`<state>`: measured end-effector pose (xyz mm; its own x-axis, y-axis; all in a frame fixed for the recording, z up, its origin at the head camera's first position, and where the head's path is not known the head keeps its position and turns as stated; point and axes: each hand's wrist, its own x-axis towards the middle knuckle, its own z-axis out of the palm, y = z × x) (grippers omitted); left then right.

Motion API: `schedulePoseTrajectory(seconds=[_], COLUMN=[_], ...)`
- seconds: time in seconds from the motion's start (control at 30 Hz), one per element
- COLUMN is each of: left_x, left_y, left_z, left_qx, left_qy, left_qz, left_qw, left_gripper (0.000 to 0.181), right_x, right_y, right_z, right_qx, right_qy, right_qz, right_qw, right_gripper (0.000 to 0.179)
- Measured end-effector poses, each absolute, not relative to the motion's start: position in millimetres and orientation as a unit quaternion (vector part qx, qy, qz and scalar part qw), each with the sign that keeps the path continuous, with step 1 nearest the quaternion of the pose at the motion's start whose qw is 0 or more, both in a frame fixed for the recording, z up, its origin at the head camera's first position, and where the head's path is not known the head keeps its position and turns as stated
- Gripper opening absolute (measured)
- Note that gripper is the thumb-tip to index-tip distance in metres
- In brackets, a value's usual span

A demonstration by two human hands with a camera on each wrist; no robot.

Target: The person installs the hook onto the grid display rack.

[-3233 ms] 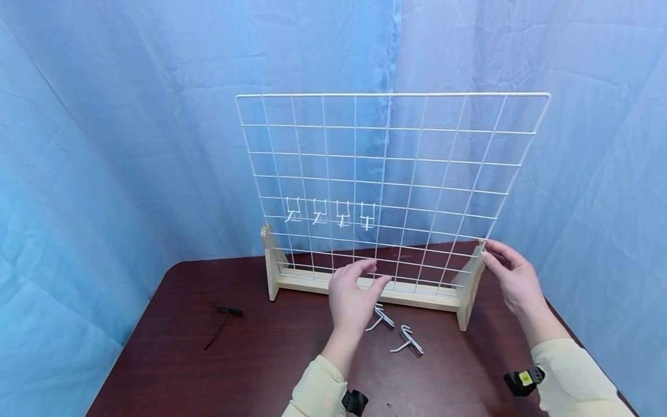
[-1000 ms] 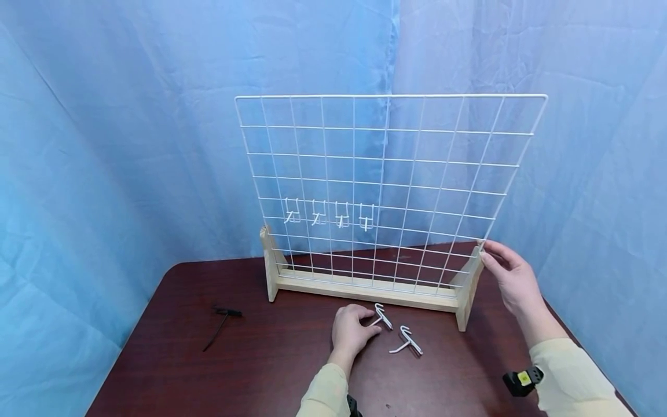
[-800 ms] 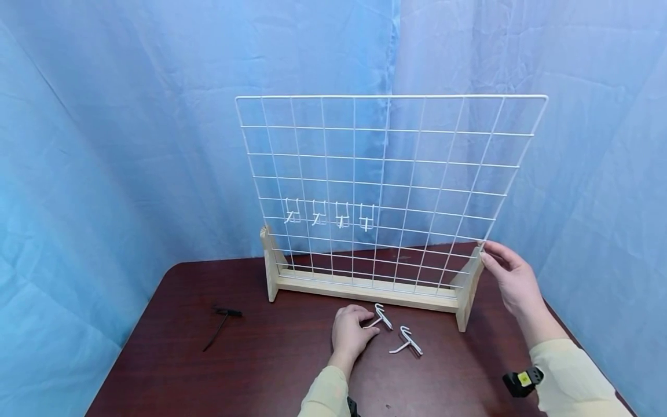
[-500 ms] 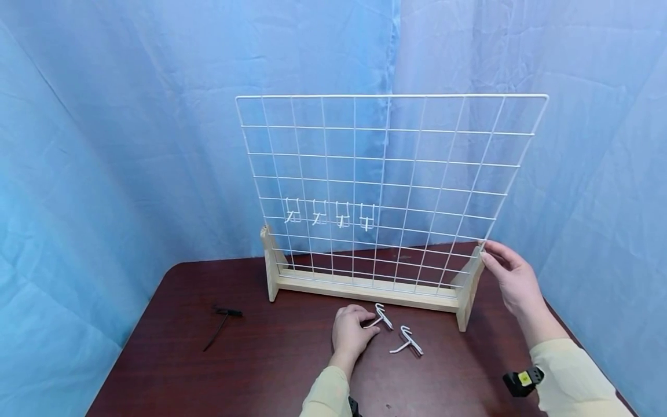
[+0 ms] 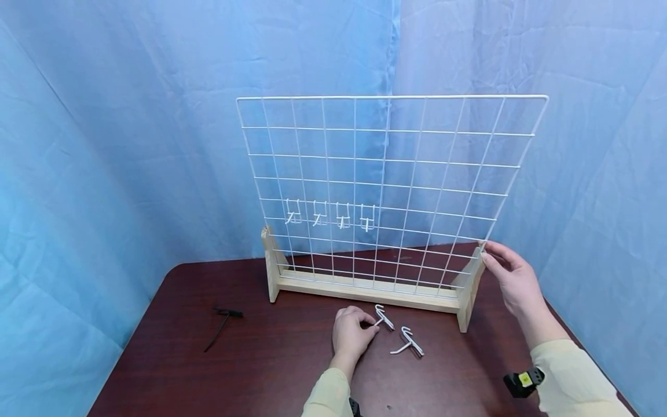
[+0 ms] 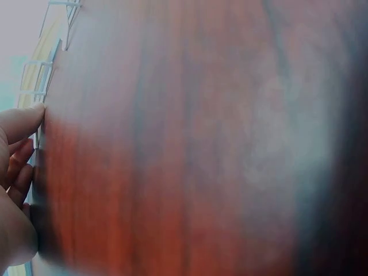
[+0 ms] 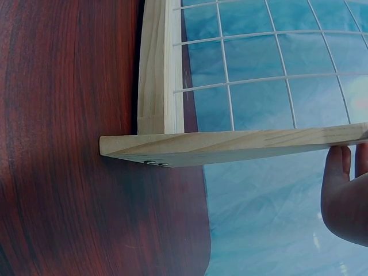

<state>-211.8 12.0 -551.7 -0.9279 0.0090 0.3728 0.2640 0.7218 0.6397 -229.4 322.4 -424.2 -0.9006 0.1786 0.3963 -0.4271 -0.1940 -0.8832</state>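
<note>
In the head view my left hand (image 5: 352,335) is low over the table, thumb and fingertips pinching the prong of a white wire hook (image 5: 384,318). The hook lies in front of the rack's base; in the left wrist view my thumb (image 6: 26,121) is at its wire. A second white hook (image 5: 410,341) lies to the right, nearer the front. My right hand (image 5: 513,278) grips the right end of the white wire grid rack (image 5: 424,154), where the mesh meets the wooden side support (image 5: 471,289). In the right wrist view its fingertips touch that support (image 7: 241,145).
Several white hooks (image 5: 367,223) hang in a row on the mesh, left of its middle. A thin black tool with a crossbar (image 5: 227,313) lies at the table's left. Blue curtain (image 5: 130,145) surrounds the dark red-brown table (image 5: 250,370).
From in front of the rack, my left hand has come down to the hook on the table, and its fingertips have closed on the prong. The right hand keeps its place.
</note>
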Motion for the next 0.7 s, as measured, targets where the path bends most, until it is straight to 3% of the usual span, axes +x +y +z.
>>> schedulePoseTrajectory(seconds=[0.7], left_x=[-208], left_y=[12], left_z=[-542], left_qx=[-0.042], left_qy=[-0.903], left_qz=[-0.403], left_qw=[0.141], left_gripper=[0.019], right_x=[-229], right_y=[323], right_z=[-424], right_qx=[0.104], right_qy=[-0.611], right_qz=[0.760], right_qw=[0.195], right_gripper=[0.034])
